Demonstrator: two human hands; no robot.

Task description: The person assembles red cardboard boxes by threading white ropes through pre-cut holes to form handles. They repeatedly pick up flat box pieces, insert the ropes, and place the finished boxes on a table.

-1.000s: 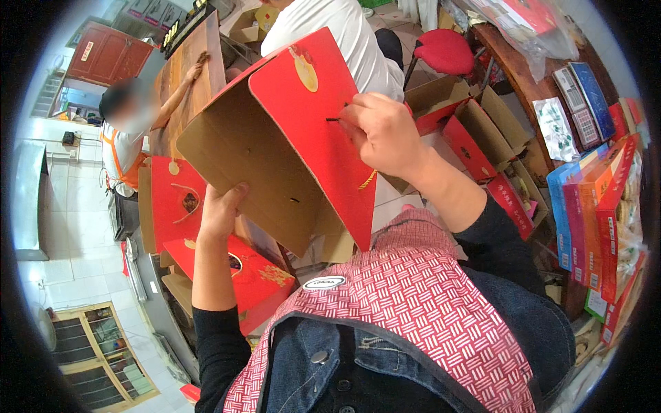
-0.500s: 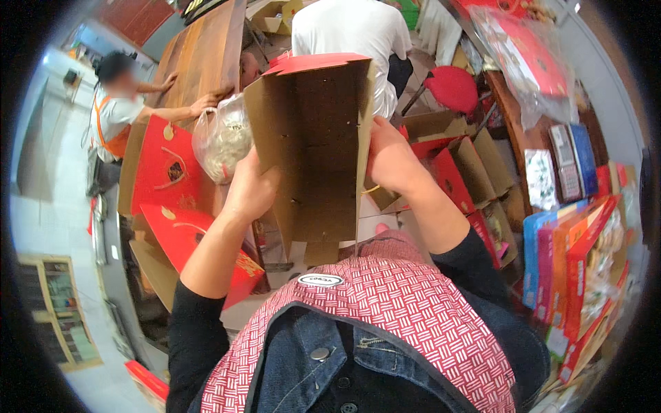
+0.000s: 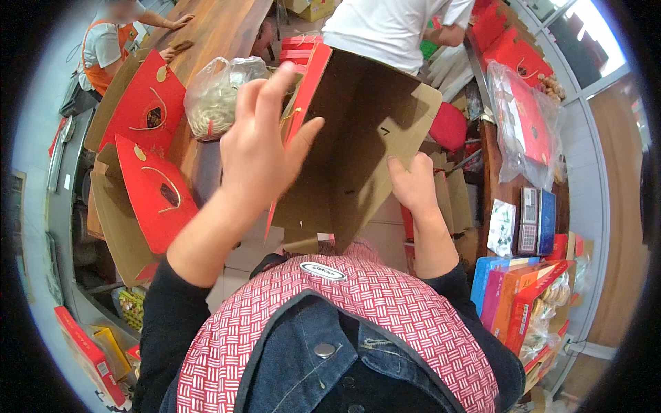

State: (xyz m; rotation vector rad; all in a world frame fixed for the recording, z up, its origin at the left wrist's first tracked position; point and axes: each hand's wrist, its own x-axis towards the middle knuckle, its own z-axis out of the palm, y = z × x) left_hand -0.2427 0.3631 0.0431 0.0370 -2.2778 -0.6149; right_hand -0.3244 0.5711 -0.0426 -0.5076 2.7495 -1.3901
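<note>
Cardboard box (image 3: 344,155), red outside and bare brown inside, is up in front of the person's chest, leaning, open side toward the wearer. Just above the checked apron (image 3: 289,303).

Right hand (image 3: 414,184): pinching the box's right wall near its free edge, thumb on the inner face, fingers behind and mostly hidden. Left hand (image 3: 258,141): fingers spread, slightly blurred, in front of the left red panel; not wrapped round anything. Can't tell if its thumb touches the panel. Yellow cord (image 3: 290,117) sits on that panel, just beside the left fingers.

Handling, judged by eye: light, no contents visible inside. Walls look stiff flat-on but should flex and fold at the creases, so one-sided holding likely lets it skew. Red face looks smooth, maybe a bit slick; bare brown side should grip better. Cut edges and corners would crush or crease if squeezed hard. Best hold: opposite walls, palms flat, thumbs inside, away from the slits. Cord is a poor place to steady it from.

Around: two more red boxes with cord handles, upper (image 3: 141,107) and lower (image 3: 158,196), at left; plastic bag (image 3: 217,96) on the wooden table (image 3: 231,24); white-shirted co-worker (image 3: 375,27) beyond the box.
</note>
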